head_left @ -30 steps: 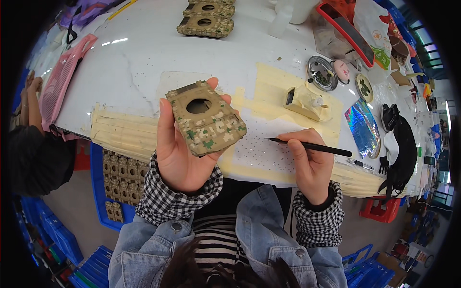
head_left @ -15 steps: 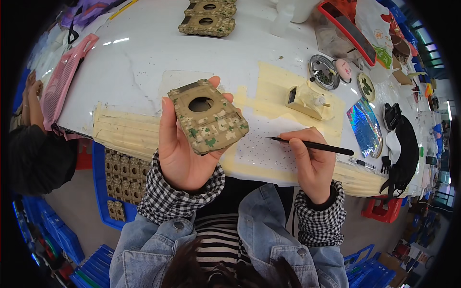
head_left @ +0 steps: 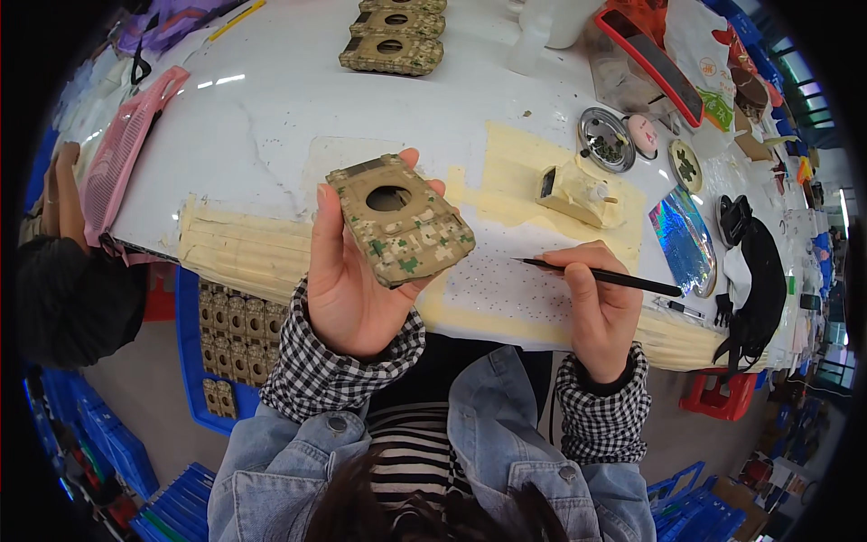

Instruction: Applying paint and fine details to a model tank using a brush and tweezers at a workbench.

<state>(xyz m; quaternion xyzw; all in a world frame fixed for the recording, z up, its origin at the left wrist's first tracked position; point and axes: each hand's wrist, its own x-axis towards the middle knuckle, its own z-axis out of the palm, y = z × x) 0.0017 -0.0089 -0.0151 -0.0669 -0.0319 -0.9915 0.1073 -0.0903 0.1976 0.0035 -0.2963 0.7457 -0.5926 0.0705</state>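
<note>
My left hand (head_left: 348,298) is closed around a camouflage model tank hull (head_left: 406,237), raised above the table edge. The hull has a round opening in its top and green, tan and white blotches. Between the thumb and fingers of my right hand (head_left: 603,312) is a slim black pointed tool (head_left: 623,278); whether it is a pen or tweezers is unclear. Its tip points left, over a white sheet (head_left: 510,298) scattered with tiny dark specks or pieces. Tip and hull are apart.
More tank hulls (head_left: 390,56) stand at the back. A blue tray (head_left: 191,361) of hulls sits lower left. A taped block (head_left: 578,194), round dishes (head_left: 607,140) and a red-edged phone (head_left: 650,68) lie to the right. Another person's arms (head_left: 65,199) rest beside a pink basket (head_left: 126,154).
The hull in my left hand has shifted slightly right. My right hand and the black tool have moved slightly right too, away from the middle of the sheet.
</note>
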